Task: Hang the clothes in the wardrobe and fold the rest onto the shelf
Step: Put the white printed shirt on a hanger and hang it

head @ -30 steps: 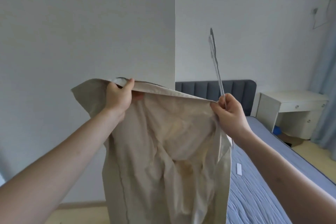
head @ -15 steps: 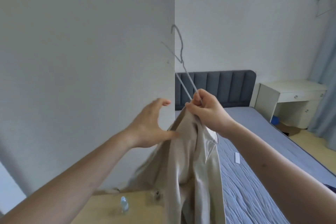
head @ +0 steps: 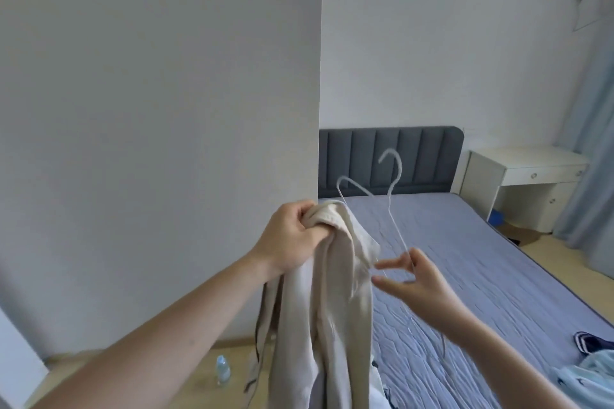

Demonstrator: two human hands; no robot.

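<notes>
Up front, at chest height, a beige garment (head: 332,292) is bunched by its top edge in the left hand (head: 292,239), fingers curled tight round the cloth, the rest hanging straight down below that hand. Just to its right, a thin white wire hanger (head: 392,209) is pinched between thumb and fingertip of the right hand (head: 415,279), its other fingers spread loose, the hook tilted up and away. Beyond both hands, a bed (head: 465,259) with a blue sheet is seen, and a small bottle (head: 223,368) on the floor below the left arm.
</notes>
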